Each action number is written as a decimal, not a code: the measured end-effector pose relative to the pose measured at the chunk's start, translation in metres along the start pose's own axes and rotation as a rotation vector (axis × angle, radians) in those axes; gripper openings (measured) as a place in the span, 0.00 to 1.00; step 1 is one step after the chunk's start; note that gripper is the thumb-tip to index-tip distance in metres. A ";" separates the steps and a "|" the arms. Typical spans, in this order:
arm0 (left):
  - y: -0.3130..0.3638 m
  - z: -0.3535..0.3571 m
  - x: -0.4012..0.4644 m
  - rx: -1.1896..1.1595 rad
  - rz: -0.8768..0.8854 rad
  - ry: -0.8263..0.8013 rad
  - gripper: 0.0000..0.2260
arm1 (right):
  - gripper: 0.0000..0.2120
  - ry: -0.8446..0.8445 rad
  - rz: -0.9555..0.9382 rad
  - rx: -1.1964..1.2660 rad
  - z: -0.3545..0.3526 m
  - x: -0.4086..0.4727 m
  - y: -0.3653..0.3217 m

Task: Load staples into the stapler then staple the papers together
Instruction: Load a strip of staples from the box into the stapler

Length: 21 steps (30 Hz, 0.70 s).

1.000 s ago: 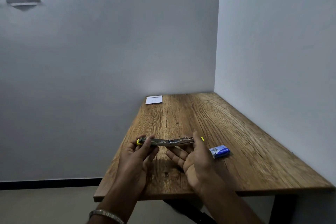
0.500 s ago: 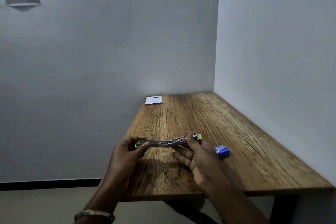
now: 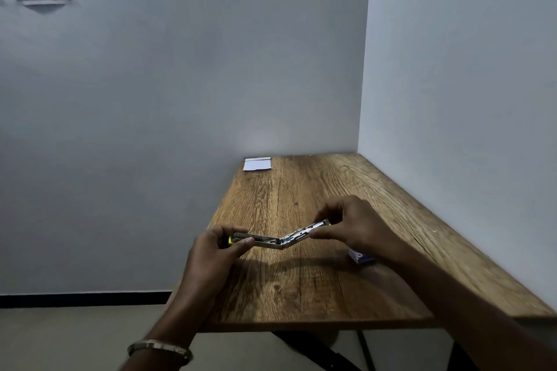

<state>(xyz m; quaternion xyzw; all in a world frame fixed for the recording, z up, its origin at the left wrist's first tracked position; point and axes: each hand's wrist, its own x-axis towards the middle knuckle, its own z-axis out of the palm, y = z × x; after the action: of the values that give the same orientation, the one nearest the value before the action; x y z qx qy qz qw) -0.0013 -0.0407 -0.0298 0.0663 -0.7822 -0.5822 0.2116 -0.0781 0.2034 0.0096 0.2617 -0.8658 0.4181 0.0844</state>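
Head view, left to right. Left hand (image 3: 218, 245), lower centre of frame, thumb and fingers pinching the yellow-tipped left end of the stapler (image 3: 280, 237), apparently steadying that half. Stapler hinged open into a shallow V above the wooden table (image 3: 301, 295), long axis left to right, fold pointing down, right arm angled up toward the upper right. Right hand (image 3: 349, 227), centre right, fingertips pinching the raised end, likely swinging it to expose or close the staple channel. Blue staple box (image 3: 360, 256) just below the right wrist, partly hidden, close for loading. Papers (image 3: 258, 164) well apart at the table's far left corner, awaiting stapling.
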 end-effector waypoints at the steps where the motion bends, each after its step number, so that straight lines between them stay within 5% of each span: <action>1: 0.000 0.001 0.000 0.037 0.014 0.000 0.05 | 0.08 -0.017 -0.005 -0.033 0.000 0.002 0.003; 21: -0.007 0.002 0.012 0.540 0.172 -0.123 0.09 | 0.07 -0.280 0.040 -0.036 -0.013 0.016 0.051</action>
<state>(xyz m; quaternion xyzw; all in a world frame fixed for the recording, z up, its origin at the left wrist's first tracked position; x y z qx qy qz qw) -0.0142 -0.0452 -0.0344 0.0182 -0.9230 -0.3357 0.1869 -0.1192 0.2341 -0.0113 0.2986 -0.8816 0.3633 -0.0410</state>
